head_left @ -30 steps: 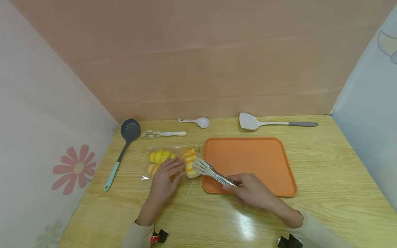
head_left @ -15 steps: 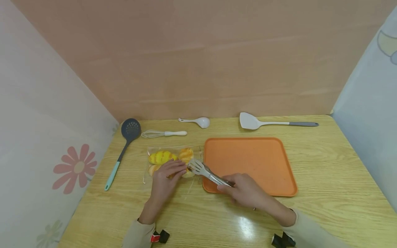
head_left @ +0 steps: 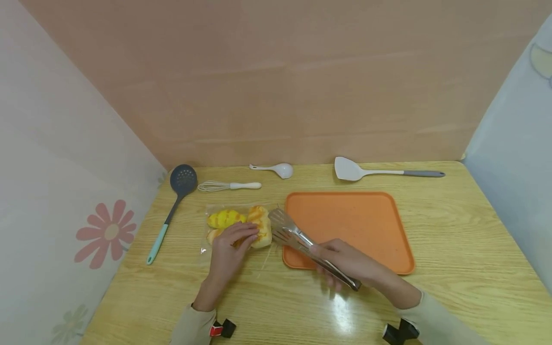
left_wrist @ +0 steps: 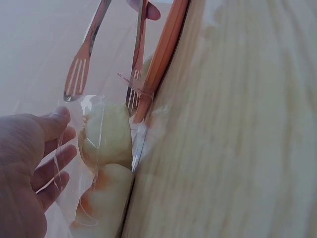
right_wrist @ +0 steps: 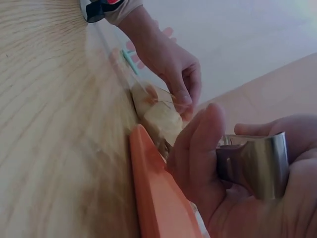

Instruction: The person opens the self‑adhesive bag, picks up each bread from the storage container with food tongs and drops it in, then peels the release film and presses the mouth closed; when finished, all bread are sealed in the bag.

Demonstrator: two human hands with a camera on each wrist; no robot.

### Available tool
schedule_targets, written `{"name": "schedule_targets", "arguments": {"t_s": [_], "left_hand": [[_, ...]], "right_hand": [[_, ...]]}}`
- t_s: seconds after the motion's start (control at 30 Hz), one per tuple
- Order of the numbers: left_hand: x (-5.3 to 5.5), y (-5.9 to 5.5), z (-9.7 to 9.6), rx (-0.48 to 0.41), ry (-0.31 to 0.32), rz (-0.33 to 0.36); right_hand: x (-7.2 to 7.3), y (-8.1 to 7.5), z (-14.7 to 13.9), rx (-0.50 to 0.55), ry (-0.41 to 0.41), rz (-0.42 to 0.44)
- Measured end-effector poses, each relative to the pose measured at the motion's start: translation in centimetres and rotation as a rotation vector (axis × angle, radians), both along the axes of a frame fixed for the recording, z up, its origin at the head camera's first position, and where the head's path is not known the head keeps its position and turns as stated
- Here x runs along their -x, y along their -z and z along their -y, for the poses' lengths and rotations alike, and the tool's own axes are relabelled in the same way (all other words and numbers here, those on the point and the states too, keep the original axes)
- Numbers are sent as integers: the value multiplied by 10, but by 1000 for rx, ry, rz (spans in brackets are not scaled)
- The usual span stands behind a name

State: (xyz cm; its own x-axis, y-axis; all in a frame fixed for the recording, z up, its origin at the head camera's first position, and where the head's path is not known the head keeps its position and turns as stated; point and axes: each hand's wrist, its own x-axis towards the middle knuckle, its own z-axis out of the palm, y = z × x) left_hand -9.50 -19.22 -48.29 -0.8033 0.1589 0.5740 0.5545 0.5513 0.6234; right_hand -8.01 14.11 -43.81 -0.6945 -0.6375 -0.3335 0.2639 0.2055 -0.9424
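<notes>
Taking the table's far edge as twelve o'clock, a clear plastic bag [left_wrist: 73, 119] lies on the wood at the nine o'clock side of an orange tray [head_left: 345, 220]. Its film is thin, glossy and creased, with pale glints along the folds. Three rolls show through it. At eleven o'clock inside sits a bright yellow roll [head_left: 226, 218], long and ridged, with faint orange bands. At three o'clock is a cream roll [head_left: 260, 227], plump and lobed, its top browned in golden-orange patches. At nine o'clock lies a tan roll [head_left: 213, 235], mostly hidden by the hand.

The left hand [head_left: 230, 244] comes in from six o'clock and pinches the film between thumb and fingers, up against the cream roll. The right hand [head_left: 347, 258] grips metal tongs [head_left: 299, 235], whose slotted heads stand apart, aimed toward ten o'clock at the bag's tray-side end, while the handle end points to four. Whether the heads touch the bread is unclear.

From the bag, a dark skimmer [head_left: 183, 179] with a mint handle lies at ten o'clock, a white-handled whisk [head_left: 245, 185] near twelve and a white ladle [head_left: 283, 170] at one. A white turner [head_left: 347, 168] lies beyond the tray at twelve, its grey-ended handle pointing to three.
</notes>
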Motion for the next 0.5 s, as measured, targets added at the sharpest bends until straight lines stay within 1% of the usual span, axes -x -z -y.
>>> {"name": "schedule_targets", "arguments": {"t_s": [0.07, 0.17, 0.27, 0.37, 0.5], "left_hand": [[0, 1, 0, 0, -3, -2], [0, 1, -1, 11, -5, -6], [0, 1, -1, 14, -4, -5], [-1, 1, -1, 20, -6, -2], [-2, 0, -2, 41, 4, 0]], "right_hand": [[2, -4, -4, -9, -2, 22], [6, -9, -11, -17, 1, 21], [10, -11, -14, -7, 4, 25], [11, -9, -12, 10, -20, 37], [11, -1, -6, 28, -44, 42]]}}
